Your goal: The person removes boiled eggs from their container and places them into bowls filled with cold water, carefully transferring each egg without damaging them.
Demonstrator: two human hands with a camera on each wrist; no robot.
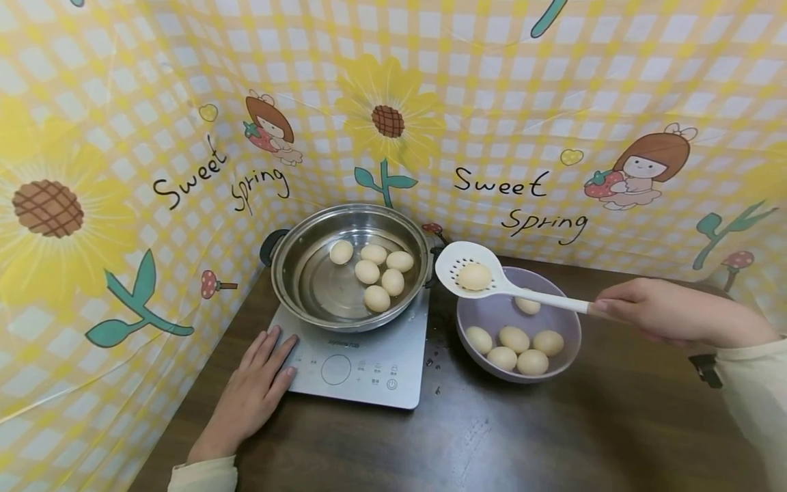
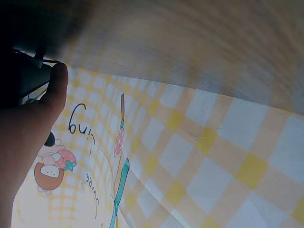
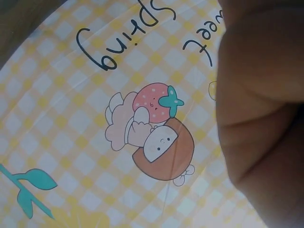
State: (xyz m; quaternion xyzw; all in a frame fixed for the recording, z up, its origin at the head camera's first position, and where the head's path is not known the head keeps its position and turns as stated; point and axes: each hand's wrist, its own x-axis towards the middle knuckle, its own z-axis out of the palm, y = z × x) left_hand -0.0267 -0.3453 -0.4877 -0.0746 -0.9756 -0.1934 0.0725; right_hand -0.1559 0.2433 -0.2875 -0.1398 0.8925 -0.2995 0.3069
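In the head view my right hand (image 1: 652, 311) grips the handle of a white slotted spoon (image 1: 541, 297). One egg (image 1: 475, 277) lies in its perforated bowl, held over the gap between the pot and the purple bowl's back left rim. Several eggs (image 1: 367, 272) sit in water in the steel pot (image 1: 277, 280), mostly toward its right side. The purple bowl (image 1: 568, 342) holds several more eggs (image 1: 514, 339). My left hand (image 1: 252, 383) rests with fingers spread at the left edge of the induction cooker (image 1: 356, 393). The right wrist view shows only part of the right hand (image 3: 261, 109).
The pot stands on the cooker, its black side handle (image 1: 270, 247) sticking out at left. Water drops (image 1: 438, 362) dot the dark wooden table (image 1: 492, 437) between cooker and bowl. A yellow checked cloth (image 1: 504, 89) with printed flowers covers the walls behind and at left.
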